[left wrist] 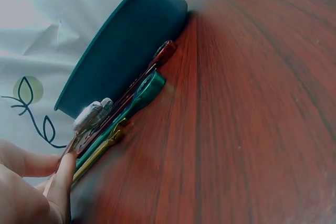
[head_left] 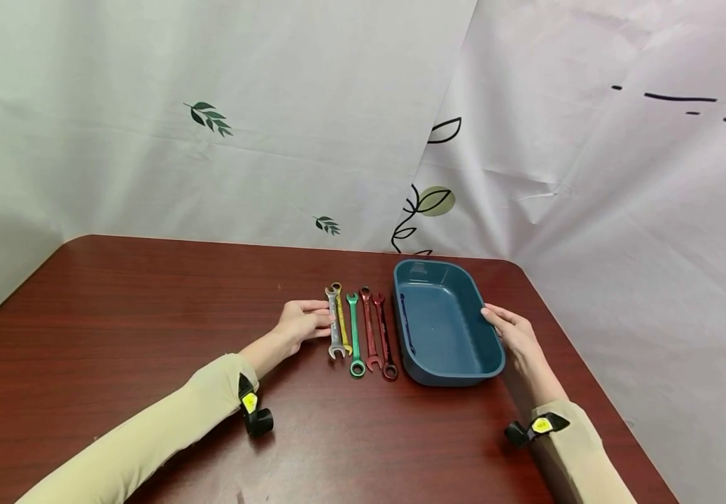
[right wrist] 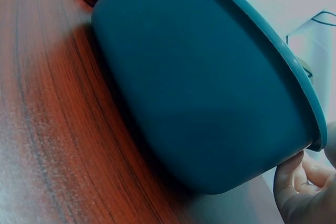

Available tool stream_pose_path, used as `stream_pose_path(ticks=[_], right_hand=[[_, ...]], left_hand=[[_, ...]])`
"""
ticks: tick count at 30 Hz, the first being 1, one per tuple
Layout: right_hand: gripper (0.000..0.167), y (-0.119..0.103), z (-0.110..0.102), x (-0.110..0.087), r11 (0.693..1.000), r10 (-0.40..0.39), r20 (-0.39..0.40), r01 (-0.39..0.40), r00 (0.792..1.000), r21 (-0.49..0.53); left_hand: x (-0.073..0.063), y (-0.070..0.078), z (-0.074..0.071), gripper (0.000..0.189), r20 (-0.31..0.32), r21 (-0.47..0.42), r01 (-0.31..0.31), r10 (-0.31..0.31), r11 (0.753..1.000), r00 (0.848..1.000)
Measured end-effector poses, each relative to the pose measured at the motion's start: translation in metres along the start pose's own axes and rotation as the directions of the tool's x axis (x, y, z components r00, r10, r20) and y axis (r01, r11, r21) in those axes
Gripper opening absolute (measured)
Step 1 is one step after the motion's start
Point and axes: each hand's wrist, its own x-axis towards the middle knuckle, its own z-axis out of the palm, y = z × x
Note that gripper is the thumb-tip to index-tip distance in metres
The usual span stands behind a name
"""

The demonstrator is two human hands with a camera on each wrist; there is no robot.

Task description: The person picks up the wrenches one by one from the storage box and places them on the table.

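Note:
My left hand (head_left: 302,323) pinches a silver combination wrench (head_left: 337,347) between thumb and fingers. In the left wrist view its silver end (left wrist: 89,116) is raised above the other wrenches. Just right of it lie a yellow wrench (head_left: 341,316), a green wrench (head_left: 354,337), a red wrench (head_left: 370,333) and a dark red wrench (head_left: 384,334), side by side. A blue tub (head_left: 451,380) stands beside that row, and a dark blue wrench (head_left: 406,323) lies inside along its left wall. My right hand (head_left: 519,339) holds the tub's right rim, thumb on top and fingers underneath.
A dark reddish wooden table (head_left: 148,301) bears everything. White patterned cloth (head_left: 274,154) hangs behind it and along the sides. The tub stands near the table's back right corner. Each wrist wears a small black camera (head_left: 259,422) on a strap.

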Motion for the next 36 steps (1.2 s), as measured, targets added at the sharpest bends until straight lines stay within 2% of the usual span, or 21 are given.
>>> stream_pose_path(ticks=[9,20,28,36], right_hand=[[0.067,-0.0007,0.0005,-0.0014,1.0,0.001,0.009,-0.002,1.0,0.016],[0.066,-0.0006,0.001,-0.0016,1.0,0.002,0.007,-0.002,1.0,0.013],[0.067,-0.0011,0.0013,-0.0015,1.0,0.003,0.006,-0.003,1.0,-0.006],[0.065,-0.0012,0.0014,-0.0011,0.999,0.001,-0.004,-0.002,1.0,-0.032]], left_hand=[[0.0008,0.003,-0.0043,0.041,-0.05,0.091,-0.021,0.026,0.996,0.998],[0.002,0.0033,-0.0068,0.04,-0.054,0.177,-0.018,0.028,0.984,0.998],[0.0007,0.0029,-0.0046,0.038,-0.075,0.255,-0.052,0.073,0.966,0.994],[-0.0003,0.0023,-0.0052,0.036,-0.099,0.356,-0.066,0.108,0.932,0.989]])
